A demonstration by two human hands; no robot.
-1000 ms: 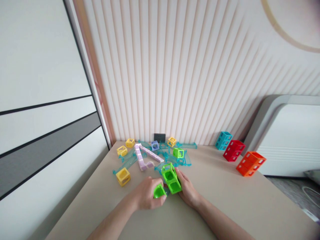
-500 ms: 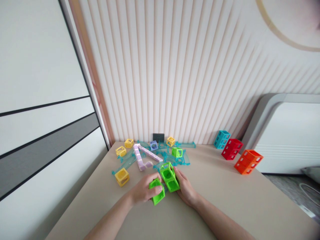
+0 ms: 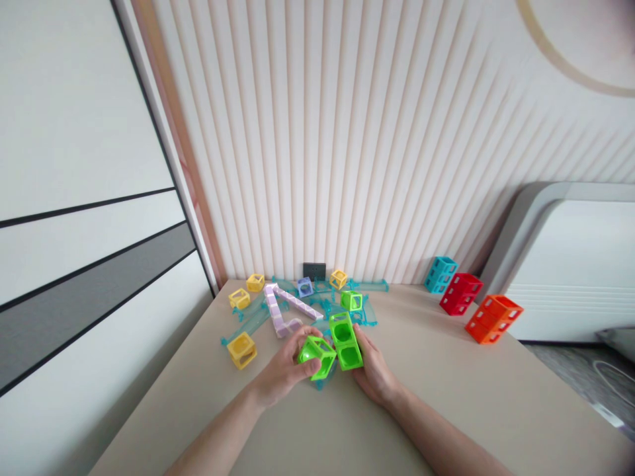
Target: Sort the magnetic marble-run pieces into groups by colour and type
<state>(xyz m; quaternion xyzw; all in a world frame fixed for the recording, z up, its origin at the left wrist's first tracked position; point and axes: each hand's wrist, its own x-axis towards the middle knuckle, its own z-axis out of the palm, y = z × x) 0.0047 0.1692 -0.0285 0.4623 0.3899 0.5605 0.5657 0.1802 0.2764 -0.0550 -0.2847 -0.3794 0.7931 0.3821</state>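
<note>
My left hand (image 3: 285, 365) is closed around a single green cube block (image 3: 317, 357), an open-framed piece with round holes, its thumb along the near side. In my right hand (image 3: 373, 367) are two joined green cube blocks (image 3: 346, 341), gripped from the right side. The single cube's right corner is close beside the joined pair; I cannot tell whether they touch. Beyond the hands, another green cube (image 3: 351, 301) rests among clear teal track pieces (image 3: 255, 318). Part of a teal piece shows beneath the held blocks.
Yellow cubes (image 3: 242, 350) lie at the left and back, with a blue-violet cube (image 3: 305, 286) and a lilac bent track (image 3: 276, 311) between. Teal (image 3: 440, 274), red (image 3: 461, 293) and orange (image 3: 493, 318) block stacks stand at the right. A ribbed wall (image 3: 322, 132) borders the table.
The single green cube in my left hand has risen and turned, coming closer to the joined pair. My right hand has tilted the pair more upright and shifted it slightly right.
</note>
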